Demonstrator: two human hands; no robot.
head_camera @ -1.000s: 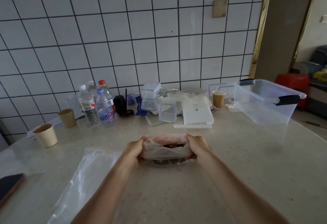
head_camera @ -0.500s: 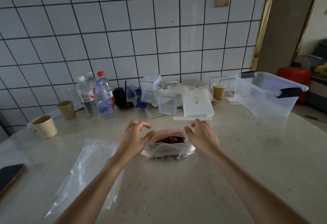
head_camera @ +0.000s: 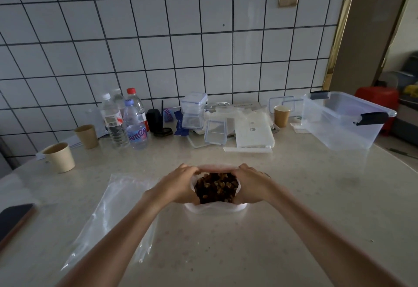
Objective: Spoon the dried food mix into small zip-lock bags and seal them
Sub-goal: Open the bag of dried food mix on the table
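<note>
Between our 2 hands, the bag of dried mix [head_camera: 216, 187] sits mouth-up; left hand [head_camera: 178, 184] and right hand [head_camera: 251, 186] fingers grasp its rim, equally near.

Both hands closed back onto the bag [head_camera: 214, 209]: left hand [head_camera: 178, 184] and right hand [head_camera: 251, 184] gripped its sides, spreading its mouth over the dried mix [head_camera: 216, 187].

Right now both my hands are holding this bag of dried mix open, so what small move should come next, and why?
Probably free one hand to fetch a spoon. The left hand and right hand each grip a side of the bag, its mouth spread wide over the dried mix. No spoon shows in view, and the clear zip-lock bag lies flat, unfilled, beside the left arm.
</note>
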